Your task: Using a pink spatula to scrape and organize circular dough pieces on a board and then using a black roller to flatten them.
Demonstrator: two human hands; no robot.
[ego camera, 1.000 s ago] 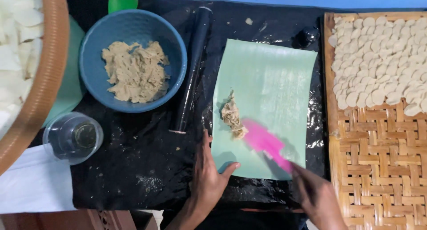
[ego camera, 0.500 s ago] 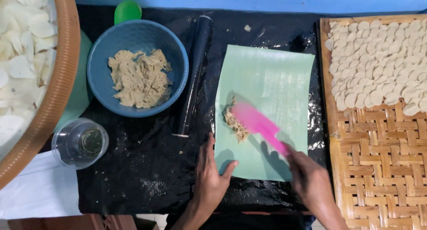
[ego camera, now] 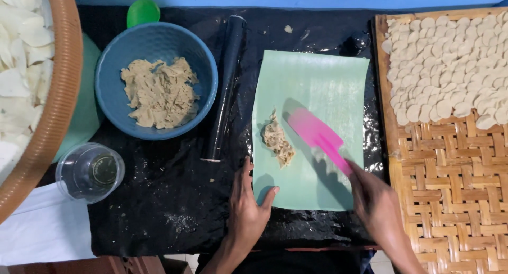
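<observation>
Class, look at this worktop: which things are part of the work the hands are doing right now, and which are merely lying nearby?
In use:
- left hand pressing the pale green sheet
- right hand holding the pink flat spatula
- small beige dough lump on the sheet

Lying nearby:
- blue bowl of dough
- black rolling pin
- clear glass cup
- woven bamboo tray with white discs
</observation>
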